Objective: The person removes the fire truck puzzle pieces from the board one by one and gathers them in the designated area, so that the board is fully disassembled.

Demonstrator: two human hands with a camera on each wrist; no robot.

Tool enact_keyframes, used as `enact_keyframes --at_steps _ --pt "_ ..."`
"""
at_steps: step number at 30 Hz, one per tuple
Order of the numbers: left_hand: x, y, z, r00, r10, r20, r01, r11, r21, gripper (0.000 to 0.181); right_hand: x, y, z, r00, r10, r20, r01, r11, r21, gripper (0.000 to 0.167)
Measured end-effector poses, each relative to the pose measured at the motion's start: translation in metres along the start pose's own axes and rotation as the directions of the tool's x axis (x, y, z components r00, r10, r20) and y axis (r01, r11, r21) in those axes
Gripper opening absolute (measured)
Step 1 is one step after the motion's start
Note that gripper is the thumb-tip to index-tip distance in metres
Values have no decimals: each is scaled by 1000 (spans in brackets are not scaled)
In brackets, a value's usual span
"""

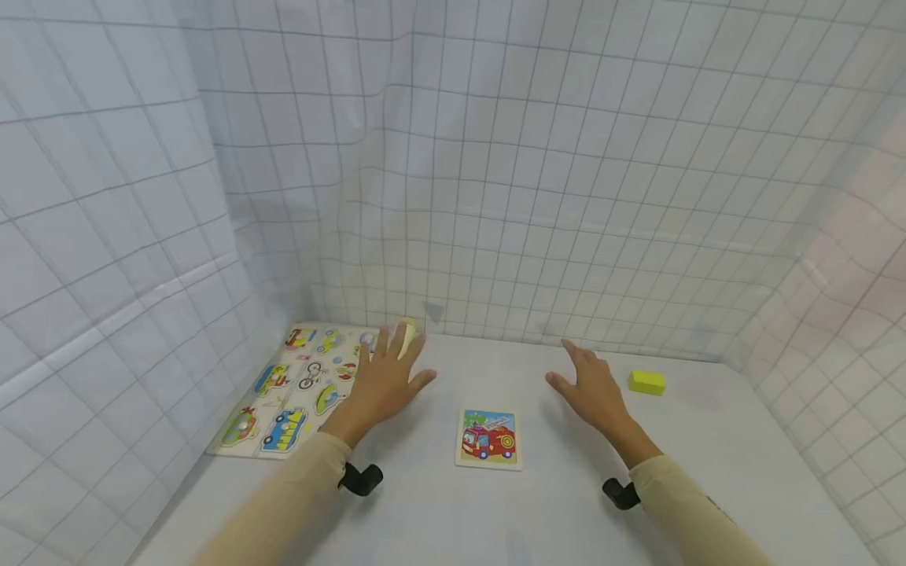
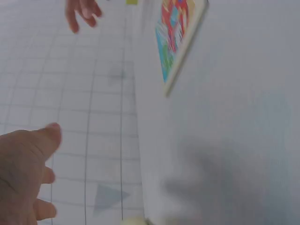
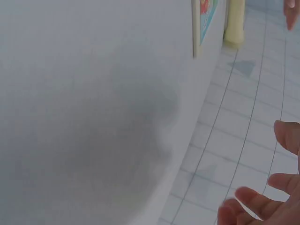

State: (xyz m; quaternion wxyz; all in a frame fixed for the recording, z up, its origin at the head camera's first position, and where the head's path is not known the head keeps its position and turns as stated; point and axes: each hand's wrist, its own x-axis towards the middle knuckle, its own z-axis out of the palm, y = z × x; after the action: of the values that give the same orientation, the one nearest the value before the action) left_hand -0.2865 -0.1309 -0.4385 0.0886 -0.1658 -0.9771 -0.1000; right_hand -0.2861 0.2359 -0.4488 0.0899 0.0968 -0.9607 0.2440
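In the head view, the left hand (image 1: 382,385) is spread above the table beside the vehicle picture board (image 1: 326,398), its fingers partly covering a pale yellow object (image 1: 408,336). The right hand (image 1: 593,391) hovers with fingers extended, left of a yellow block (image 1: 646,383). Between and below the hands lies a square fire truck puzzle (image 1: 489,439). Neither hand holds anything. The left wrist view shows the left hand (image 2: 23,173) and part of the puzzle (image 2: 174,40); the right wrist view shows the right hand (image 3: 272,201) with slightly bent fingers.
A white table surface (image 1: 453,519) extends under everything. Grid-patterned white curtains (image 1: 495,181) stand behind it and along both sides. Dark straps with black mounts (image 1: 362,479) are on both wrists.
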Motion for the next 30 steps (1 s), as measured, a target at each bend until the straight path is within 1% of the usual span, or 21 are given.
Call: enact_keyframes --at_steps 1,2,3,4,5,7,8,10,12,14,18,21,25,30 --pt "-5 8 2 1000 16 12 -15 999 -30 70 -3 -3 4 998 31 48 -35 995 97 71" --pt "-9 16 4 999 35 36 -33 998 -60 67 -5 -6 8 992 61 106 -81 979 188 68" --pt "-14 26 7 996 58 72 -51 994 -94 65 -7 -9 11 982 87 165 -129 957 261 64" --pt "-18 36 10 990 84 112 -69 989 -133 64 -9 -12 15 968 108 227 -179 929 324 59" --pt "-21 46 14 982 113 153 -88 982 -165 63 -12 -15 19 950 121 288 -228 898 375 56" --pt "-26 64 21 957 170 235 -122 971 -205 63 -16 -19 27 917 109 384 -284 853 438 50" --pt "-28 72 25 943 188 274 -132 969 -208 63 -18 -21 30 905 89 417 -292 841 454 48" --pt "-32 84 33 920 220 323 -164 967 -193 63 -22 -25 37 888 49 456 -287 836 468 46" --pt "-33 93 40 906 246 345 -202 966 -161 63 -26 -28 41 886 18 463 -265 841 473 45" --pt "-34 99 46 897 265 353 -229 963 -141 63 -28 -30 43 890 21 455 -258 846 466 42" --pt "-35 105 49 886 293 360 -263 956 -131 64 -32 -33 43 904 47 424 -264 843 469 35" --pt "-37 107 50 877 303 374 -276 953 -126 62 -34 -34 44 906 73 418 -285 834 472 32" --pt "-39 109 49 869 306 388 -283 952 -117 60 -36 -33 47 905 115 409 -317 824 470 32" --pt "-40 111 49 868 304 393 -282 952 -116 60 -39 -33 48 915 146 376 -335 794 507 32"
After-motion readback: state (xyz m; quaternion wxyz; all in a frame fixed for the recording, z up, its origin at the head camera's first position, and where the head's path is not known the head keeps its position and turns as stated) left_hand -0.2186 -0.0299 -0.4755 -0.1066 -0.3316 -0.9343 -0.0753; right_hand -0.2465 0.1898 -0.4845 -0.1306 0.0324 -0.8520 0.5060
